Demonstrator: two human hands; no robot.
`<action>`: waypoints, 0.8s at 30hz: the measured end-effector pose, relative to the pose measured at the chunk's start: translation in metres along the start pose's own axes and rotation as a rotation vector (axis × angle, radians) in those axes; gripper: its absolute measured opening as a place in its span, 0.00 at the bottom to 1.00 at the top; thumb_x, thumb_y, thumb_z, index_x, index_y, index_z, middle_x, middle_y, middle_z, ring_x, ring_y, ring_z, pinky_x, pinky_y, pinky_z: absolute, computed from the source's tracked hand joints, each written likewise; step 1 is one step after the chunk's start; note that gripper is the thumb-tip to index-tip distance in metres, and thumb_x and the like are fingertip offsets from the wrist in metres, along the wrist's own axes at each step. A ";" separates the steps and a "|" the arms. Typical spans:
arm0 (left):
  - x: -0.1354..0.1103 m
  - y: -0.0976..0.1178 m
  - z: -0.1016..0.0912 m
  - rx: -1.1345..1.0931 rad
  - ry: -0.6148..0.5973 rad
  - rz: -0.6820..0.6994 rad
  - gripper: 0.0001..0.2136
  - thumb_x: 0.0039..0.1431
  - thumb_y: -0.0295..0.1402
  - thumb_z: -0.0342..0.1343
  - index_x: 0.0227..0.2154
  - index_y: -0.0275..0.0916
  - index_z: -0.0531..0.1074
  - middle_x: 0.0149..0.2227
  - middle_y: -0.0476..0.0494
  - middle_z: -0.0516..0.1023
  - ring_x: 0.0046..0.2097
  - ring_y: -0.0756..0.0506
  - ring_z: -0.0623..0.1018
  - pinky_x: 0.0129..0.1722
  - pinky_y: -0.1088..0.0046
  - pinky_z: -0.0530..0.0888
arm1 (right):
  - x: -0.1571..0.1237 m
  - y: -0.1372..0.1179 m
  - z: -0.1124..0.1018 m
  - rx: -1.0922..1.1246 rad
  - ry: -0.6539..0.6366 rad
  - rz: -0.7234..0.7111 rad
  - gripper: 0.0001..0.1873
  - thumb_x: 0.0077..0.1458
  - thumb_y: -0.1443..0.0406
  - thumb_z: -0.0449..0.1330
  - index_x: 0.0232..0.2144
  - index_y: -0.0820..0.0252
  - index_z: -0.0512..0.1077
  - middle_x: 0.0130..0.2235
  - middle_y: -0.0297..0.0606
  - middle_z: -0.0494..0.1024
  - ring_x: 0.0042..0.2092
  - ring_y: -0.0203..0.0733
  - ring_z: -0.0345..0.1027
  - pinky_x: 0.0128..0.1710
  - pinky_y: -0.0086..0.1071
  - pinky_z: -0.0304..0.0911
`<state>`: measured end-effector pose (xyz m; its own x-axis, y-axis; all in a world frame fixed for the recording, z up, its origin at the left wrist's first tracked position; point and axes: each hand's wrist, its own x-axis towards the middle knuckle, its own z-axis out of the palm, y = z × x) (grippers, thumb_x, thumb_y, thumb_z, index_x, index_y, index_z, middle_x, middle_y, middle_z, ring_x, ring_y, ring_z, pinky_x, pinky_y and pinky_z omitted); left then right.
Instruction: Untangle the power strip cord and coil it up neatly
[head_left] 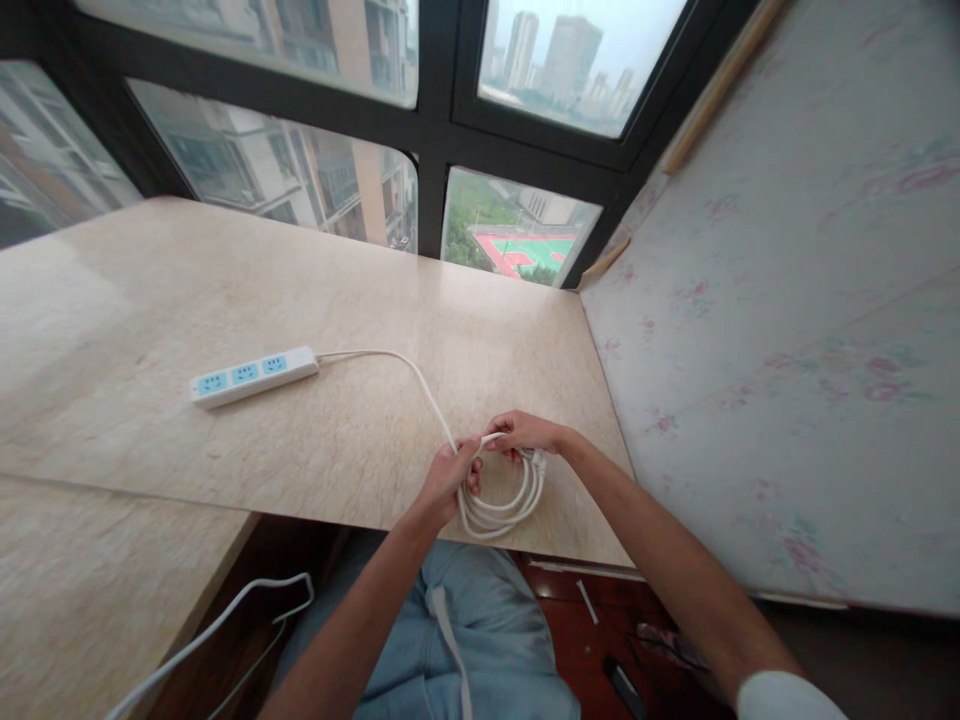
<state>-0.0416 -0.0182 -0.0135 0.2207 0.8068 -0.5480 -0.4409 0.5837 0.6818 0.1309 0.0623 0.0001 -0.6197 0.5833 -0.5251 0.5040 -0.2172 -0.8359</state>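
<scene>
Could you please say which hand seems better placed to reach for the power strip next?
Probably the left hand: it is nearer the power strip, whose cable runs to it, while the right hand is farther away, at the coil.

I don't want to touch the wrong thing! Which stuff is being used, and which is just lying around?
Being used:
coiled cable, held by the left hand and right hand
power strip, joined to the cable

Probably just lying about:
white cord, lower left
thin white strip, on the floor
dark object, also there, unclear what
</scene>
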 end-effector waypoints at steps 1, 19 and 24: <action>-0.001 -0.002 0.001 -0.028 0.016 0.001 0.17 0.49 0.44 0.62 0.32 0.37 0.64 0.19 0.56 0.65 0.15 0.57 0.60 0.15 0.80 0.60 | 0.001 0.001 0.001 0.043 0.014 -0.020 0.22 0.47 0.56 0.66 0.41 0.65 0.72 0.27 0.33 0.73 0.26 0.32 0.67 0.26 0.25 0.63; 0.000 -0.011 -0.005 -0.144 0.100 0.057 0.15 0.52 0.40 0.61 0.32 0.32 0.70 0.18 0.55 0.65 0.16 0.56 0.64 0.16 0.79 0.63 | -0.077 0.065 0.062 -0.147 0.945 0.058 0.29 0.47 0.51 0.63 0.47 0.63 0.68 0.33 0.39 0.75 0.33 0.42 0.69 0.38 0.37 0.65; 0.000 -0.009 -0.010 -0.150 0.069 -0.018 0.08 0.57 0.33 0.58 0.31 0.31 0.70 0.20 0.50 0.70 0.18 0.54 0.69 0.18 0.78 0.68 | -0.074 0.055 0.071 -0.140 0.977 0.065 0.22 0.46 0.61 0.62 0.45 0.61 0.72 0.32 0.38 0.77 0.32 0.42 0.70 0.38 0.37 0.66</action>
<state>-0.0466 -0.0245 -0.0241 0.1718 0.7848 -0.5954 -0.5633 0.5741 0.5942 0.1619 -0.0486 -0.0181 0.1491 0.9767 -0.1541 0.6255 -0.2138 -0.7504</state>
